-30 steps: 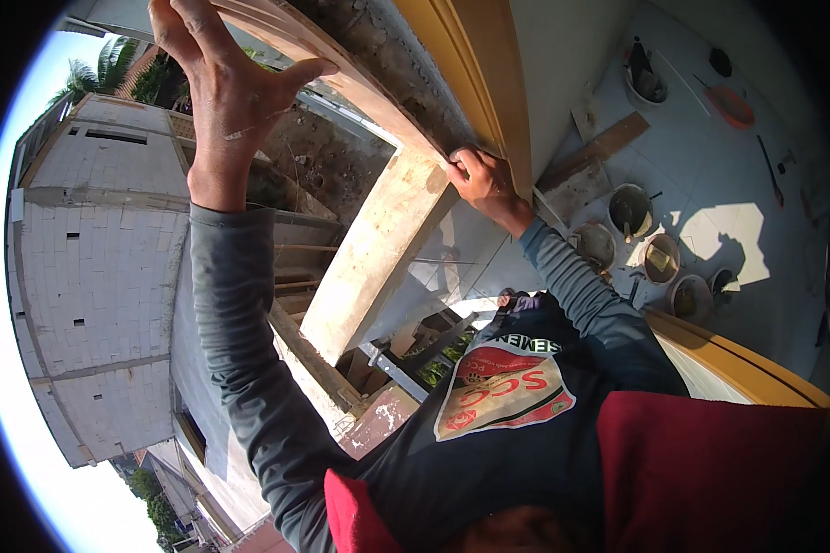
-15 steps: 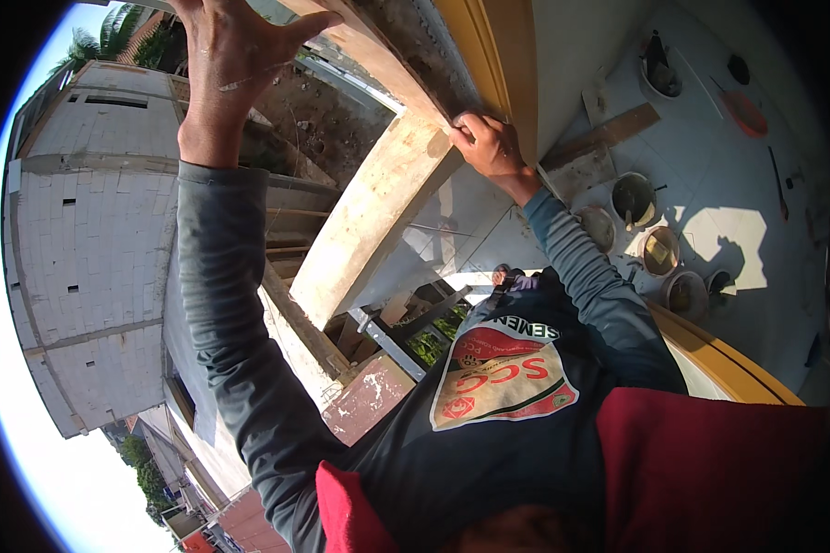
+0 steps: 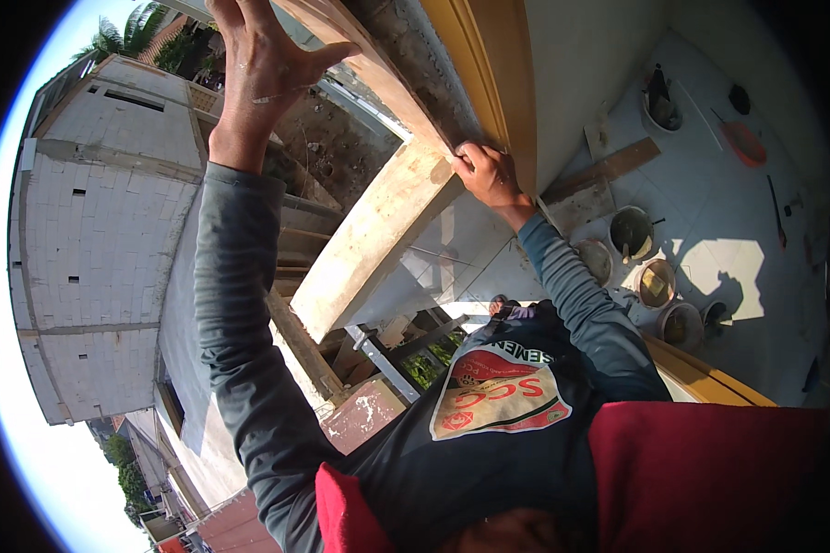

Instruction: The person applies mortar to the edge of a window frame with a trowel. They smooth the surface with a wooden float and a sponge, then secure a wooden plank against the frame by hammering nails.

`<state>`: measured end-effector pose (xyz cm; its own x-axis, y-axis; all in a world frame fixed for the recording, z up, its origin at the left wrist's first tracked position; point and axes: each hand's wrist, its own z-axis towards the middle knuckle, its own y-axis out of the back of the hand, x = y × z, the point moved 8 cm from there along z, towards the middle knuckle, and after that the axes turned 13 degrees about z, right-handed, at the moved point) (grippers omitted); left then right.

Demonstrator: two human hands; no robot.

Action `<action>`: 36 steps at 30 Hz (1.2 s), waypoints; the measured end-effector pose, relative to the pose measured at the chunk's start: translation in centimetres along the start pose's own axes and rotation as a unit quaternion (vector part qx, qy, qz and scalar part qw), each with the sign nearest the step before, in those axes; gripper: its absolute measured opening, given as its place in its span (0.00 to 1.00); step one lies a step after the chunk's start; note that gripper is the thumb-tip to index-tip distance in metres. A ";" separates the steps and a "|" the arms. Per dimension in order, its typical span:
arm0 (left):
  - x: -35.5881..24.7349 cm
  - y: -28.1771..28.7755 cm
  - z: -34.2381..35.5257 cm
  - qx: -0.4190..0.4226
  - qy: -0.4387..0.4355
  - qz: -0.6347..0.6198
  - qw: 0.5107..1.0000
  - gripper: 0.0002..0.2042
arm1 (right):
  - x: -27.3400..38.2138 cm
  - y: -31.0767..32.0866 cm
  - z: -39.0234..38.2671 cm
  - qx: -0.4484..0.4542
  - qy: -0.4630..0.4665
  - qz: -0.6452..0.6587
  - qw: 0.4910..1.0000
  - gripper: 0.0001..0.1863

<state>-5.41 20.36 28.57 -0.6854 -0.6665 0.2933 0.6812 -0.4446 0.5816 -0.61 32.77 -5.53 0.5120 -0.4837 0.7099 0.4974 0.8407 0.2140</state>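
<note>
A long wooden board slants down from the top edge, against rough mortar beside an ochre-yellow frame. My right hand is closed at the board's lower end, its fingers curled and the thumb pressed near the corner. Higher up on the left is my left hand, its thumb stretched out toward the board. The top edge of the picture cuts off its fingertips, and I cannot tell whether they touch anything. Below the board's end lies a pale, stained ledge.
On the tiled floor at right stand several buckets, one of them grey with mortar, near a plank and an orange basin. Past the ledge at left is a drop toward a block-walled building. A metal bar crosses below.
My left hand appears slightly farther right and lower, while the whole view has turned a little. My right hand keeps its hold at the board's end.
</note>
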 end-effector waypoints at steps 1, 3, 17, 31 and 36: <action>0.0 0.3 0.0 -0.005 0.000 0.004 1.000 0.72 | 0.1 0.0 0.0 -0.001 0.006 0.001 1.000 0.06; 0.2 0.2 0.0 0.018 0.011 0.095 0.995 0.73 | -0.3 -0.3 -0.1 0.010 -0.004 0.005 1.000 0.06; -1.1 0.7 0.5 0.000 -0.031 -0.007 1.000 0.72 | 0.0 -0.5 -0.2 0.021 -0.027 -0.029 0.999 0.07; -1.4 0.8 0.7 0.028 -0.016 -0.007 0.999 0.76 | -0.4 4.9 -7.9 0.015 -0.108 0.048 0.993 0.12; -1.7 1.0 0.8 0.025 -0.029 -0.009 0.999 0.74 | -1.3 4.7 -9.3 0.011 -0.134 0.056 0.989 0.13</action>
<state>-3.81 21.50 29.22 -0.7124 -0.6216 0.3256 0.6561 -0.4254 0.6234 7.58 35.06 -11.68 0.3585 -0.3077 0.8814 0.4317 0.8917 0.1357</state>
